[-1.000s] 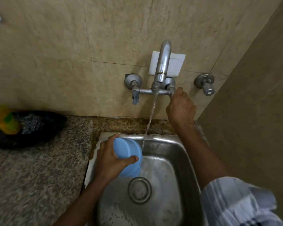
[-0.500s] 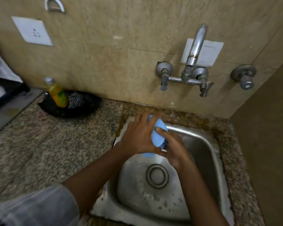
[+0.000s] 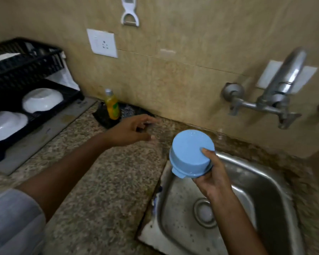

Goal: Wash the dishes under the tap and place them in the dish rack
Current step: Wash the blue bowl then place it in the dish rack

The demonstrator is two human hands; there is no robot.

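Your right hand [image 3: 213, 178] holds the blue plastic bowl [image 3: 191, 153] upside down over the near left corner of the steel sink [image 3: 261, 183], its flat base turned up toward you. The thumb lies on the base and the other fingers curl under the rim, so that grip is pinching the bowl. Drops of water cling to the plastic.

Your left hand [image 3: 132, 130] hangs over the granite surface [image 3: 99, 181], well apart from the bowl, with its fingers loosely spread and holding nothing. It is blurred, so the exact lie of the fingertips is hard to read.

The black dish rack [image 3: 17, 74] stands at the far left on a grey tray [image 3: 44, 133]. Two white bowls [image 3: 42, 100] lie upside down in its lower tier.

Just beyond your left hand, a yellow dish soap bottle [image 3: 112, 104] stands upright in a black holder [image 3: 104, 117] against the wall. The metal tap [image 3: 284, 83] juts from the tiled wall above the sink. A white wall socket [image 3: 102, 43] sits higher up, and a white peeler [image 3: 130, 12] hangs above it.
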